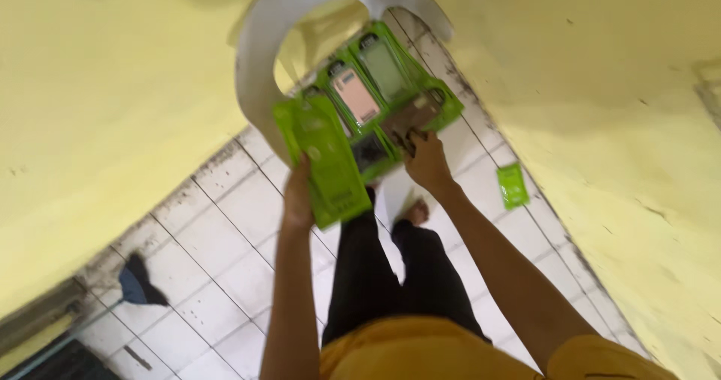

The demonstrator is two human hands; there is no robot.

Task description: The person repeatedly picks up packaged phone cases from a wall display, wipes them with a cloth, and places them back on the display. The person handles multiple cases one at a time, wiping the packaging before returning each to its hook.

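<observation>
Seen from above: a white plastic chair [259, 64] with a rounded back and an arched opening, standing on white floor tiles [218, 222] between yellow walls [98, 110]. Spread across the seat of that chair, several flat green cardboard packages [390, 76] with clear fronts, showing phone cases in pink, pale green, brown and dark tones. Left hand [298, 194] at the near edge of the chair, clasped round the lower end of one long bright green flat package [327, 158] lying over the chair's front. Right hand [426, 158] just right of it, fingers curled onto the brown-fronted package [411, 119] on the seat; grip itself too blurred to tell. Right of the chair, well apart on the tiles, a small green packet [513, 185]. Below the chair, black trousers [390, 275] and a bare foot [415, 213]. Far left of the chair, a dark blue broom head [139, 282]
</observation>
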